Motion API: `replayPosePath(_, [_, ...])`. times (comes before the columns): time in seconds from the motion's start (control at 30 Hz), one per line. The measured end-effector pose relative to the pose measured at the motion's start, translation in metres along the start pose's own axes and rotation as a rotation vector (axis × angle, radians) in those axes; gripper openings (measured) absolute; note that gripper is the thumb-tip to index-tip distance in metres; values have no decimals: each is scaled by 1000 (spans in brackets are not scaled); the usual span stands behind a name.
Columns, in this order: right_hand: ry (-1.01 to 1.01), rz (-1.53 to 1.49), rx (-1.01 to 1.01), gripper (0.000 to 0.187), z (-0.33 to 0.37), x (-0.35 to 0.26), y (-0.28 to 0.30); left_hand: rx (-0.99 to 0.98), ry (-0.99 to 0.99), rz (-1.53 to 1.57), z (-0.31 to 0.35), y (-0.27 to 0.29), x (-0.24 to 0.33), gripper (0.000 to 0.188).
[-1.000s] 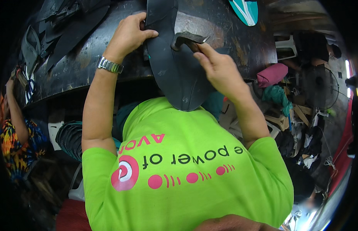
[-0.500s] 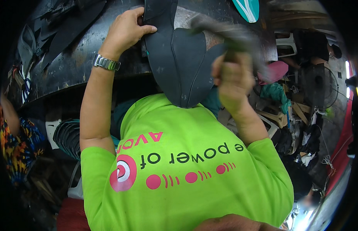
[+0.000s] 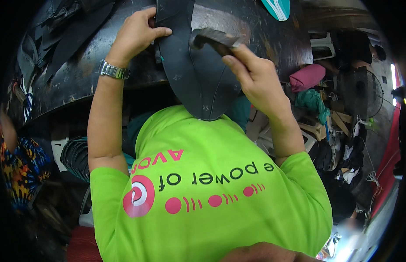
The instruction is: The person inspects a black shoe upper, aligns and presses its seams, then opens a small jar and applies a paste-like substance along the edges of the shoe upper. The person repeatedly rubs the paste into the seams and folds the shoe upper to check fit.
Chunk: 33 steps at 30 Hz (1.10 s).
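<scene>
A black, smooth panel (image 3: 192,87) with a raised seam down its middle hangs over the table's near edge, its rounded end against my lime-green shirt. Pinched at the panel's upper left edge is my left hand (image 3: 139,35), thumb on top and fingers partly hidden; a metal watch circles that wrist. In my right hand (image 3: 262,81) is a hammer (image 3: 216,37) with a dark metal head, its handle mostly covered by my fingers. The hammer head lies over the panel's seam, seemingly touching it or just above.
The dark, scuffed table (image 3: 80,83) bears black cut pieces (image 3: 83,37) at the left and a teal-and-white piece (image 3: 277,8) at the far right. Right of it are a pink bundle (image 3: 307,77), teal cloth (image 3: 312,105) and a fan (image 3: 362,94). Another person's patterned garment (image 3: 30,168) shows at left.
The hammer, blurred and raised at the right before, has come down and left onto the panel's seam. My left hand and the panel have shifted slightly left.
</scene>
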State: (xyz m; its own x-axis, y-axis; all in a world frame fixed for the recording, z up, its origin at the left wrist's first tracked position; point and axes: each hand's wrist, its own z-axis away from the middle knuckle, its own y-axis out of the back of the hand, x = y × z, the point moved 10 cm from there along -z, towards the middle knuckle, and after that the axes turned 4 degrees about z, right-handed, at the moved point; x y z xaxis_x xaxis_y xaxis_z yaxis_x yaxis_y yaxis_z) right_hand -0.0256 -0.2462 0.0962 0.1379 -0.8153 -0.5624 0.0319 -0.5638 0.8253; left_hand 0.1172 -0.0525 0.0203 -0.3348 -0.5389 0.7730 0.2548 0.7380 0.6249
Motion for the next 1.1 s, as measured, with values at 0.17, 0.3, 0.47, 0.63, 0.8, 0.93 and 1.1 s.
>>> replayPosePath(0.17, [128,99,-8,28,-7,-1,-35,-3,8,-8,1,1,-3,38])
replayPosePath(0.3, [25,178,-98,33,-24,21,-58,-30,7,195,-9,1,-9,40])
replayPosePath(0.47, [111,-21,-40,31,-38,-6,-23,48,0,280,-31,15,-24,29])
replayPosePath(0.63, [148,-118,45,36,-39,-30,-10,59,-73,376,-34,15,-35,31])
replayPosePath(0.8, [150,247,-117,36,-80,-22,-72,-5,60,277,-39,17,-46,26])
replayPosePath(0.93, [219,88,-64,39,-81,-27,-60,-4,88,260,-32,21,-39,31])
replayPosePath(1.1, [-31,-238,139,32,-33,44,13,494,-73,261,10,68,-4,44])
